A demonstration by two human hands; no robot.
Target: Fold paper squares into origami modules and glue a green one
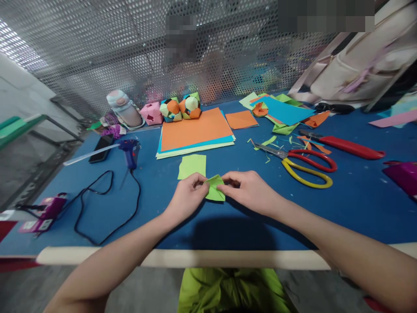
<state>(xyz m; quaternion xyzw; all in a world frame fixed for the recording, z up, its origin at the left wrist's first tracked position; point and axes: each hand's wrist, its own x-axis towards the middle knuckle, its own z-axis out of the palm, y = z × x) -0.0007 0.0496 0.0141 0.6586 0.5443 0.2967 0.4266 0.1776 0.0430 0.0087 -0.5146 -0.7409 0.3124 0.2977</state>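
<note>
Between my two hands is a small folded piece of light green paper [215, 191], with creases running across it. My left hand [189, 193] pinches its left edge between thumb and fingers. On the opposite edge, my right hand [246, 189] pinches the paper in the same way. Just behind my left hand lies a flat light green paper square [193, 166], uneven along its left side. Farther back, a stack of orange, blue and pale green sheets [197, 130] rests on the blue table [156, 226].
Scissors [302, 163] with red and yellow handles and a red-handled cutter [353, 147] lie at right, near paper scraps [283, 111]. At left are a blue glue gun [130, 153], its looping cord, a power strip [47, 213] and a phone [101, 148]. Folded paper balls [180, 108] and a bottle [124, 108] stand behind.
</note>
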